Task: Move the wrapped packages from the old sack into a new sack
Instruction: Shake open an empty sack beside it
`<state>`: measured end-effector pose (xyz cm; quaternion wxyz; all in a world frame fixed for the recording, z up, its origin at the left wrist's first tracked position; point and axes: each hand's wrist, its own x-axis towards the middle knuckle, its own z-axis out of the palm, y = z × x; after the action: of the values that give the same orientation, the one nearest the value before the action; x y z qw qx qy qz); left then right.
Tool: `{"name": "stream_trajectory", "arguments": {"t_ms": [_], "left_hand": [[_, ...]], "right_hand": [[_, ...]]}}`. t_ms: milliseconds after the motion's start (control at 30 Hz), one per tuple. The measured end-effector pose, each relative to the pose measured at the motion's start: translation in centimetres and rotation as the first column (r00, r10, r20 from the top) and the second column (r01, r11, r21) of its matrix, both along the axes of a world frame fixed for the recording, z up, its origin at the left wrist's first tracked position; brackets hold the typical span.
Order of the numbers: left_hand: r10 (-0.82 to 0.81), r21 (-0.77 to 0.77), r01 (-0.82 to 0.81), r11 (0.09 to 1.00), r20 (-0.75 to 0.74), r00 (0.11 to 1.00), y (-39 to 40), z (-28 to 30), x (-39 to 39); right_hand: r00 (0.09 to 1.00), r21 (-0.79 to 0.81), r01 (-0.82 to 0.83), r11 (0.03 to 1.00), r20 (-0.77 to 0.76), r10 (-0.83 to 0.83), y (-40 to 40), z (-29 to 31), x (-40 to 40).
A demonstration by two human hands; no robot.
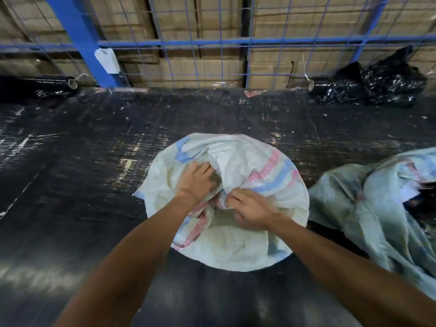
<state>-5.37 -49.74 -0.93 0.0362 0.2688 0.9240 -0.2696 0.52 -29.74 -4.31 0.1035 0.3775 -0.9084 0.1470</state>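
A white woven sack (236, 244) with pink and blue stripes stands on the dark floor right below me, its top crumpled and gathered. My left hand (197, 182) grips a fold of its fabric near the middle. My right hand (250, 208) pinches the bunched fabric just beside it. A second, greenish-white sack (368, 206) lies slumped at the right, its mouth open toward the right edge with dark contents inside that are blurred. No wrapped package shows clearly.
A blue wire-mesh fence (188, 41) with stacked cardboard boxes (207, 67) behind it runs along the back. Crumpled black plastic (377, 86) lies at the back right. A dark roll on a cardboard tube (70, 83) lies at the back left. The floor is black and scuffed.
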Motion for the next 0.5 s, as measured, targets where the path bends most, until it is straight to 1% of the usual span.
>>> {"name": "stream_trajectory", "arguments": {"t_ms": [33,67,100,133,167,200,233,300,333,400,433,467,500], "left_hand": [[0.013,-0.044,-0.013,0.999,-0.012,1.000,-0.7,-0.2,-0.3],[0.055,-0.110,-0.056,0.992,-0.011,0.998,-1.5,-0.4,-0.4],[0.113,-0.183,-0.114,0.976,-0.017,0.993,-2.6,-0.6,-0.5],[0.183,-0.274,-0.182,0.944,-0.021,0.983,-3.8,-0.6,-0.5],[0.232,-0.355,-0.229,0.906,-0.035,0.972,-5.0,-0.4,-0.6],[0.260,-0.416,-0.258,0.872,-0.055,0.964,-6.1,0.1,-0.8],[0.287,-0.462,-0.283,0.841,-0.063,0.956,-7.0,0.6,-0.9],[0.327,-0.527,-0.302,0.794,-0.048,0.944,-8.1,1.4,-1.5],[0.349,-0.550,-0.309,0.776,-0.034,0.937,-8.1,2.0,-1.6],[0.421,-0.578,-0.344,0.739,-0.001,0.907,-7.0,3.1,-1.6],[0.457,-0.554,-0.372,0.745,0.017,0.889,-6.1,3.7,-1.6],[0.474,-0.471,-0.397,0.788,0.053,0.879,-4.7,4.3,-1.6],[0.438,-0.358,-0.376,0.855,0.110,0.892,-3.5,4.6,-1.5]], "right_hand": [[0.989,0.211,0.067,0.975,0.113,-0.093,0.2,-1.6,-0.3],[0.957,0.425,0.129,0.896,0.185,-0.225,0.9,-2.4,-0.8],[0.922,0.606,0.138,0.783,0.210,-0.325,1.8,-2.9,-1.3],[0.905,0.744,0.097,0.661,0.210,-0.369,2.9,-3.0,-1.5],[0.882,0.839,0.031,0.543,0.233,-0.410,3.7,-2.5,-1.5],[0.853,0.894,-0.033,0.447,0.259,-0.453,4.6,-1.5,-1.4],[0.807,0.919,-0.096,0.383,0.298,-0.511,5.3,0.1,-1.3],[0.681,0.927,-0.169,0.334,0.355,-0.640,5.9,3.7,-1.6],[0.666,0.935,-0.170,0.312,0.343,-0.662,6.1,5.3,-1.9],[0.685,0.946,-0.122,0.302,0.300,-0.664,6.3,7.1,-2.9],[0.689,0.950,-0.129,0.285,0.293,-0.663,6.2,7.6,-3.0],[0.692,0.949,-0.170,0.265,0.307,-0.654,6.3,8.1,-3.0],[0.668,0.931,-0.210,0.298,0.359,-0.652,6.2,8.2,-2.9]]}}
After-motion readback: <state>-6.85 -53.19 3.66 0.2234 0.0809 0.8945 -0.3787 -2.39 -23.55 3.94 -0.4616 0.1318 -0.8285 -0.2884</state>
